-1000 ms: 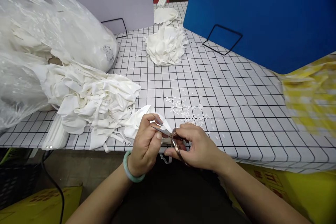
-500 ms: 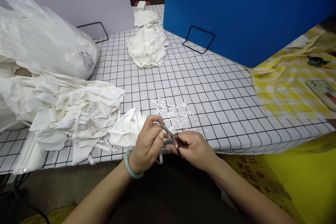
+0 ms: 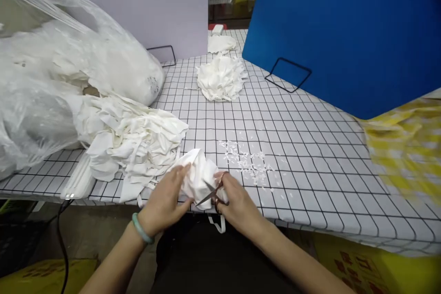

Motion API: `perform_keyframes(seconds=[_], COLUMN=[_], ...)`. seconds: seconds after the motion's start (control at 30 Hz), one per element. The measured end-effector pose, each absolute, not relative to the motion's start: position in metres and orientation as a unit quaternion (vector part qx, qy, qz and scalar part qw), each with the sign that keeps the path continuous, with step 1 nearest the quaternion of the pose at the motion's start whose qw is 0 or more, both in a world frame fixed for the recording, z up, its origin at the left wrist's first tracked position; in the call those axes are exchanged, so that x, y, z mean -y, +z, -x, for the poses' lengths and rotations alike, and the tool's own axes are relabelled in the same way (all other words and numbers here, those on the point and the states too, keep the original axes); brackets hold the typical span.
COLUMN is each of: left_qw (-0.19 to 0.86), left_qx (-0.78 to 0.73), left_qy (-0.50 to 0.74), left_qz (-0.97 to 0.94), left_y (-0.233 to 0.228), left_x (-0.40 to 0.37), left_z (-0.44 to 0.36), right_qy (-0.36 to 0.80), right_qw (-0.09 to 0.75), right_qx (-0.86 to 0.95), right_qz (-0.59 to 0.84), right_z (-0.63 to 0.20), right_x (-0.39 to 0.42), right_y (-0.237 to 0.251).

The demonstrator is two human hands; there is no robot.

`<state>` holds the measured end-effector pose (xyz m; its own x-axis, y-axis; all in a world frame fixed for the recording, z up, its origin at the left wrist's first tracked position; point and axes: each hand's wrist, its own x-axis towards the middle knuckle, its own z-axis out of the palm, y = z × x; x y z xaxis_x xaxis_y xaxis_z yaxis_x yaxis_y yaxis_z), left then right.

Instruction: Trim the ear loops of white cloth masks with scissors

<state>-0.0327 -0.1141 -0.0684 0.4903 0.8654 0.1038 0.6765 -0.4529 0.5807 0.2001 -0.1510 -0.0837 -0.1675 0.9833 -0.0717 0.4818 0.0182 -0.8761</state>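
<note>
My right hand (image 3: 237, 202) grips a pair of scissors (image 3: 207, 196), its fingers at the handles and the blades apart, pointing left over a crumpled white fabric piece (image 3: 200, 172). My left hand (image 3: 168, 200), with a pale green bangle on its wrist, rests against the left side of that fabric, thumb and fingers apart. A narrow white strap (image 3: 218, 226) loops down over the table edge below the scissors. Just beyond my right hand, many tiny white clippings (image 3: 250, 163) lie scattered on the checked tablecloth (image 3: 303, 161).
To the left, a heap of white fabric pieces (image 3: 138, 142) spills from a clear plastic bag (image 3: 113, 64). A white power strip (image 3: 79, 179) lies in front. Farther back sits another white fabric pile (image 3: 222, 78). A blue board (image 3: 337, 32) and a pale lilac board (image 3: 138, 4) stand behind.
My left hand has left its pinch by the scissor tips and moved down-left onto the fabric, its fingers spreading. The scissors have lowered and the blades have parted. The view has shifted left.
</note>
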Motion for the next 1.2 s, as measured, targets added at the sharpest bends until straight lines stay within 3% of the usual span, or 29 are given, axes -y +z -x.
perform_keyframes(seconds=[0.13, 0.23, 0.37, 0.43, 0.57, 0.6, 0.7, 0.8, 0.93, 1.03, 1.2], left_qw=[0.347, 0.337, 0.215, 0.198, 0.219, 0.23, 0.254, 0.248, 0.226, 0.201, 0.02], left_qx=[-0.427, -0.445, -0.449, -0.46, -0.451, -0.439, -0.423, -0.45, -0.482, -0.499, -0.487], left_qy=[0.233, 0.305, 0.432, 0.46, 0.445, 0.433, 0.401, 0.397, 0.408, 0.438, 0.495], left_qz=[-0.802, -0.772, -0.752, -0.733, -0.742, -0.753, -0.772, -0.761, -0.742, -0.721, -0.72], left_y=[-0.065, -0.032, 0.037, 0.054, 0.012, -0.009, -0.067, -0.096, -0.093, -0.081, -0.056], left_x=[0.11, 0.064, -0.048, -0.095, -0.092, -0.072, 0.003, 0.053, 0.068, 0.07, 0.056], left_z=[0.014, -0.012, -0.061, -0.084, -0.096, -0.092, -0.072, -0.048, -0.02, -0.002, 0.031], right_qy=[0.475, 0.479, 0.327, 0.224, 0.081, 0.104, 0.316, 0.405, 0.451, 0.46, 0.502], right_qw=[0.37, 0.457, 0.557, 0.561, 0.542, 0.536, 0.46, 0.412, 0.414, 0.437, 0.442], right_qx=[0.598, 0.555, 0.561, 0.568, 0.56, 0.568, 0.622, 0.655, 0.638, 0.61, 0.571], right_qz=[0.529, 0.504, 0.517, 0.56, 0.621, 0.616, 0.55, 0.488, 0.467, 0.474, 0.476], right_z=[-0.172, -0.177, -0.213, -0.237, -0.26, -0.255, -0.217, -0.155, -0.096, -0.101, -0.155], right_x=[0.132, 0.09, -0.019, -0.073, -0.112, -0.105, -0.07, -0.05, -0.061, -0.055, 0.027], right_y=[-0.072, -0.039, 0.032, 0.058, 0.038, 0.02, -0.04, -0.082, -0.089, -0.077, -0.072])
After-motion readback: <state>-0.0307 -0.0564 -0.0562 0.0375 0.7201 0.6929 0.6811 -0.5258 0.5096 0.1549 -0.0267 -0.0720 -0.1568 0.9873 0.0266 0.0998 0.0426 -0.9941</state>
